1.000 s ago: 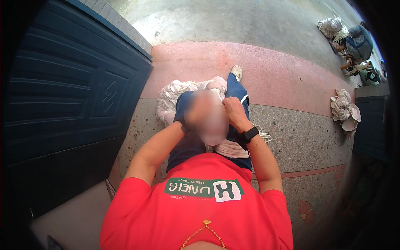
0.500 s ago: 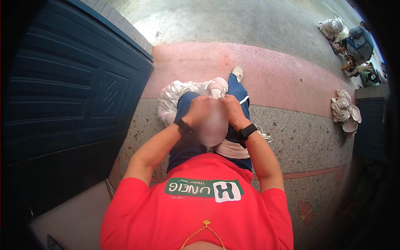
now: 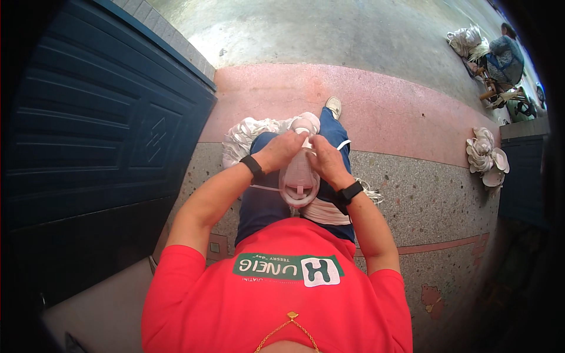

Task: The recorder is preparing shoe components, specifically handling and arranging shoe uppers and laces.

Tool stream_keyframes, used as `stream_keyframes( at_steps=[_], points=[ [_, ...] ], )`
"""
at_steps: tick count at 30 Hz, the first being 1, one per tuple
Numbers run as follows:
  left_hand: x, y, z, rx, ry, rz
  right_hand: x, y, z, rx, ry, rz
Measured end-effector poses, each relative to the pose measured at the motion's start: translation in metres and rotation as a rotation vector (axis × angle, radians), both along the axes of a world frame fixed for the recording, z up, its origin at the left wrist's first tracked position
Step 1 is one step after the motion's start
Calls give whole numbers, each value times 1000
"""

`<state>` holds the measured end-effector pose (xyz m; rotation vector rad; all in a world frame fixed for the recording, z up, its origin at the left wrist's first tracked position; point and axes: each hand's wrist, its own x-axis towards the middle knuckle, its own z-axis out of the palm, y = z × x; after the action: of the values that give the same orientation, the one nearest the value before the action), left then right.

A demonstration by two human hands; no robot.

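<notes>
A pale pink shoe lies over my lap, its opening toward me and its rounded toe pointing away. My left hand is closed, thumb and fingers pinching a white lace at the front of the shoe. Against the shoe's right edge, my right hand grips it with curled fingers, the thumb over the upper. One white lace end sticks out to the left across my thigh. Another white strip shows beyond my right hand. What lies under the fingertips is partly hidden.
A heap of white shoe pieces rests on the floor by my left leg. White laces trail beside my right thigh. More shoe pieces lie at right. A dark blue door stands left; a person sits far right.
The pale smooth blurred area over the shoe is gone, and its opening and tongue now show. My left hand has shifted slightly right, and a lace end now stretches left.
</notes>
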<state>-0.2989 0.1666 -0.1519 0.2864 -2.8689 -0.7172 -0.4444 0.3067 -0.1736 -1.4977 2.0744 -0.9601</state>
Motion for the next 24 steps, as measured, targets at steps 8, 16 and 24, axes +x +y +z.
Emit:
stream_keyframes(
  at_steps=[8, 16, 24],
  points=[
    [168, -158, 18, 87, 39, 794, -139, 133, 23, 248, -661, -256],
    [467, -295, 120, 906, 887, 1613, -298, 368, 82, -869, -1367, -654],
    [498, -310, 141, 950, 946, 1228, -344, 387, 155, -1232, -963, -817]
  ],
)
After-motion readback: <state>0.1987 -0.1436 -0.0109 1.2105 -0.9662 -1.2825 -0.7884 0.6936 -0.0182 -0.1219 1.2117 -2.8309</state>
